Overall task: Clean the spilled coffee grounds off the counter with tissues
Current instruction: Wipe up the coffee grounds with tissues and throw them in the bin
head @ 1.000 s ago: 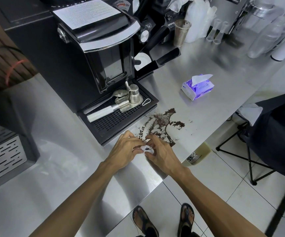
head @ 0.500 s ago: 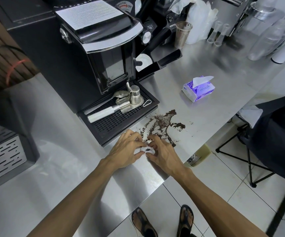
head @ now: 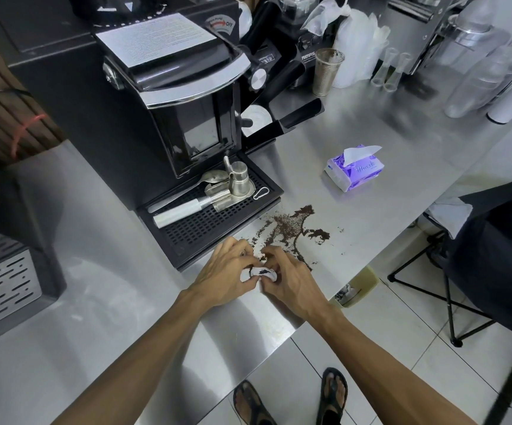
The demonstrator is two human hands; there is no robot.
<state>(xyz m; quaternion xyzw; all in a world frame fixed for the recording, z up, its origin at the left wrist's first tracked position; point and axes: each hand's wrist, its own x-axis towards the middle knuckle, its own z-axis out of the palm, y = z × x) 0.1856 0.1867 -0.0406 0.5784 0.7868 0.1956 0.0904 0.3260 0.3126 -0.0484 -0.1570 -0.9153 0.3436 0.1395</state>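
Dark coffee grounds (head: 288, 230) lie spilled on the steel counter (head: 371, 210), just in front of the black drip tray. My left hand (head: 225, 276) and my right hand (head: 291, 280) meet at the near edge of the spill. Between them they pinch a small crumpled white tissue (head: 262, 273) that has dark grounds gathered in it. Most of the tissue is hidden by my fingers. A purple tissue pack (head: 354, 171) with a sheet sticking up lies farther right on the counter.
A black coffee machine (head: 181, 102) stands behind the spill; its drip tray (head: 208, 222) holds metal tools. Cups, plastic bottles and a metal tumbler (head: 327, 72) crowd the back. The counter edge runs close below my hands, with a bin (head: 356, 286) and a folding chair (head: 463, 286) on the floor beyond.
Both hands stay together on the tissue at the same spot. The fingers have drawn the tissue in tighter, and dark grounds now show in its folds.
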